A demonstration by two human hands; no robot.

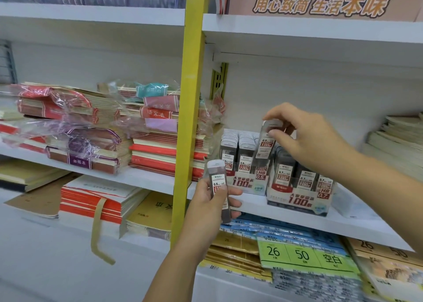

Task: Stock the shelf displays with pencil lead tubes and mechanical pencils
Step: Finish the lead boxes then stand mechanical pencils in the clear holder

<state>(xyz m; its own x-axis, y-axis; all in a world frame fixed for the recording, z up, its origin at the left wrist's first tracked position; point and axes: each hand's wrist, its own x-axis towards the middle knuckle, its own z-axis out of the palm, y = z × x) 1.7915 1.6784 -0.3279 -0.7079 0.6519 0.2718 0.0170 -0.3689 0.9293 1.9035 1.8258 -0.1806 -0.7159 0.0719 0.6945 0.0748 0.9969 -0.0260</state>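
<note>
Two clear display boxes stand side by side on a white shelf (pixel 297 219): the 0.5 box (pixel 246 182) on the left and the 0.7 box (pixel 299 201) on the right, both holding upright pencil lead tubes. My right hand (pixel 313 139) pinches one lead tube (pixel 266 141) by its top, tilted, just above the right part of the 0.5 box. My left hand (pixel 212 205) grips another 0.5 lead tube (pixel 218 187) upright in front of the shelf edge, below and left of the boxes.
A yellow upright post (pixel 190 109) divides the shelving. Wrapped stacks of exercise books (pixel 91 128) fill the left shelves. Paper pads (pixel 393 139) lie at the far right. Green and blue paper packs (pixel 302 253) sit on the lower shelf.
</note>
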